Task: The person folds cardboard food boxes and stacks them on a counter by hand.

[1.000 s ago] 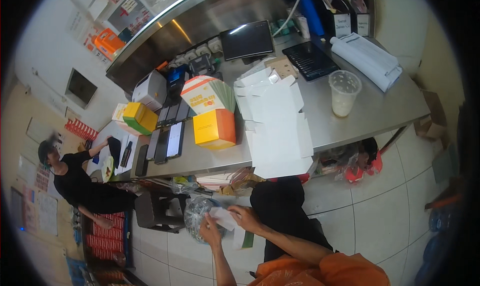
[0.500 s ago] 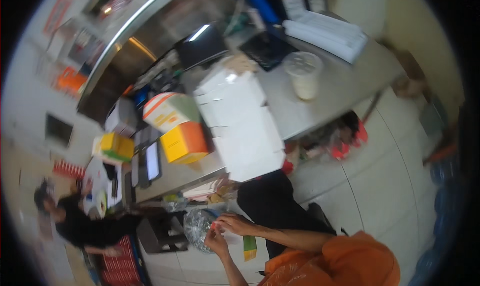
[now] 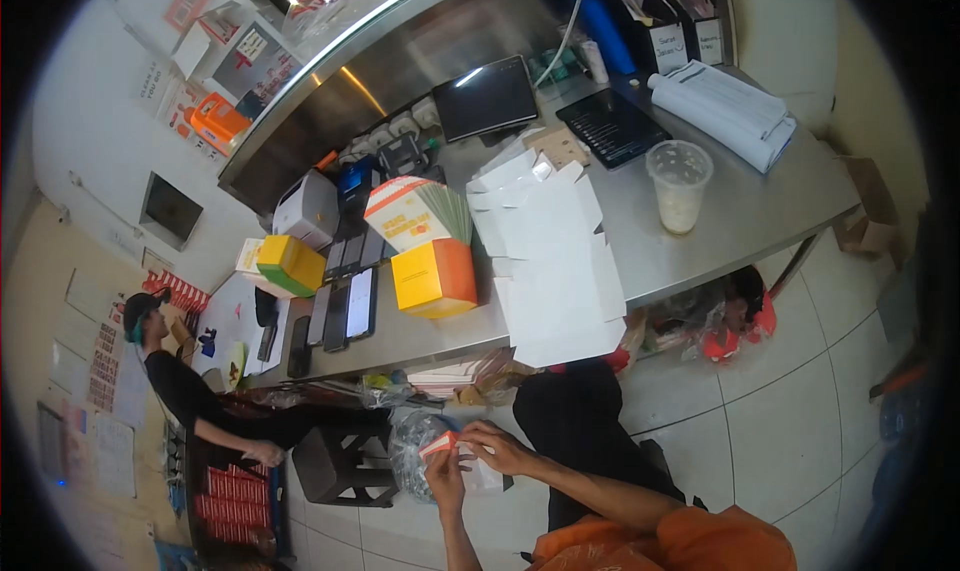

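Note:
Above my lap at the lower middle, my left hand [image 3: 446, 483] pinches a small folded orange-and-white card [image 3: 438, 445]. My right hand [image 3: 500, 449] is closed, its fingertips at the card's right edge. A white paper-like piece [image 3: 486, 474] shows beneath the right hand; what holds it is hidden. Just behind both hands is a clear plastic bag [image 3: 408, 433], its contents hard to make out. On the counter edge in front lies a flattened white carton [image 3: 560, 271]. Left of it stand a yellow-and-orange box [image 3: 432, 277] and a fanned stack of printed cards [image 3: 415, 214].
The steel counter [image 3: 720, 206] carries a plastic cup [image 3: 680, 186], a tablet [image 3: 612, 129], a monitor [image 3: 487, 99], phones [image 3: 360, 303] and rolled papers [image 3: 725, 111]. A dark stool [image 3: 335, 466] stands left of the bag. Further left, a person in black [image 3: 190, 391] sits near red boxes [image 3: 232, 499].
The view has shifted, so the counter sits further right. The orange-and-white card shows more fully between my hands. A green-and-yellow piece below my right hand no longer shows.

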### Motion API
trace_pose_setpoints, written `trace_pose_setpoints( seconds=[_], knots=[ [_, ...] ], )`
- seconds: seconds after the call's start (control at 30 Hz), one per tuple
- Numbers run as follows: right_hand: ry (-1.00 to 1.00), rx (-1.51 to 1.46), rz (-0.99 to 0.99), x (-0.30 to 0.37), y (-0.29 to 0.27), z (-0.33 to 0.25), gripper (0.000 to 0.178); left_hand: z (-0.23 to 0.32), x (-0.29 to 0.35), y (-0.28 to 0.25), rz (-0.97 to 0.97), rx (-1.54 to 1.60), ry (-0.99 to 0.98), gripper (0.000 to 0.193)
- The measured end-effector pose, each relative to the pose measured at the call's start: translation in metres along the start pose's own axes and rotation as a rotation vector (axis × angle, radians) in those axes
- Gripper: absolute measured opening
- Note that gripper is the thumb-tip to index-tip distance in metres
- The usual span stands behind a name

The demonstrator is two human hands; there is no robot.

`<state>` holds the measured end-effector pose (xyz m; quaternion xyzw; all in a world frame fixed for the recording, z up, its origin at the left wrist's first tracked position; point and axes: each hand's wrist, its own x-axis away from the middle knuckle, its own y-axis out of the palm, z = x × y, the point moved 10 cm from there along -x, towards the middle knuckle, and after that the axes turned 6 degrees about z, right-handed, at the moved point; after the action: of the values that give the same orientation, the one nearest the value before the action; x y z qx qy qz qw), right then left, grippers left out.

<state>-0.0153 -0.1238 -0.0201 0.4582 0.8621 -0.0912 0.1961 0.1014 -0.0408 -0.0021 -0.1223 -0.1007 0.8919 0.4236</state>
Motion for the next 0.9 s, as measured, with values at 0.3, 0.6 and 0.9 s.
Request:
trace_pose_setpoints(
  seconds=[0.3, 0.6, 0.9],
  knots=[
    [0.007, -0.189, -0.135, -0.008, 0.008, -0.029, 0.026, 0.000, 0.004, -0.037, 0.136, -0.221, -0.004, 0.008],
    [0.135, -0.261, 0.050, -0.016, -0.005, -0.014, 0.017, 0.005, 0.016, -0.014, 0.403, 0.075, -0.088, 0.027],
    [0.171, -0.072, 0.135, -0.011, -0.005, -0.007, 0.029, -0.008, 0.028, 0.005, 0.175, 0.299, -0.206, 0.026]
  ],
)
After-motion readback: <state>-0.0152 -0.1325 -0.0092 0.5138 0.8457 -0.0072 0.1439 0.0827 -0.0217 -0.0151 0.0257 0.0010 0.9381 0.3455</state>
